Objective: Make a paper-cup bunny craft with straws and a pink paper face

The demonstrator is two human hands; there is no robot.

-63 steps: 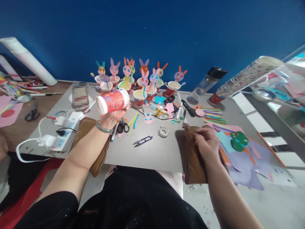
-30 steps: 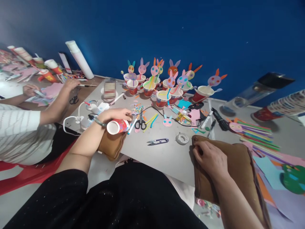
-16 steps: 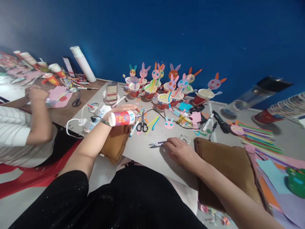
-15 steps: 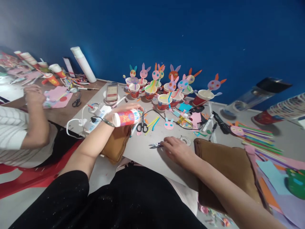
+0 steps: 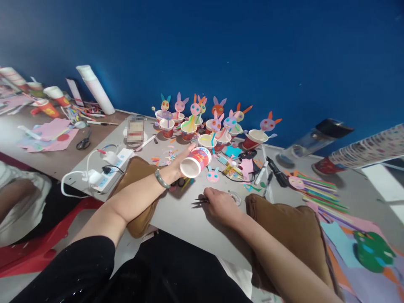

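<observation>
My left hand (image 5: 177,166) holds a red paper cup (image 5: 196,161) on its side, open mouth turned toward me, above the grey table (image 5: 186,219). A green bangle (image 5: 160,179) circles that wrist, and the forearm lies over a brown cushion (image 5: 134,176). My right hand (image 5: 221,206) rests on the table with its fingers on small thread snips (image 5: 199,201), whose blades stick out to the left. A second brown cushion (image 5: 290,235) lies under my right forearm. Behind the cup stand several paper cups with bunny faces (image 5: 208,126).
A power strip (image 5: 109,168) with plugs and white cable lies at left. Markers (image 5: 264,174), a tape roll (image 5: 235,197), coloured paper strips (image 5: 318,193) and paper scraps lie at right. A bottle (image 5: 312,141) and a cup stack (image 5: 362,151) lie farther right. Another person's arm (image 5: 15,202) shows at left.
My right hand left the right cushion and reached left onto the snips. My left hand swung the cup round, so its mouth now faces me. The view shifted.
</observation>
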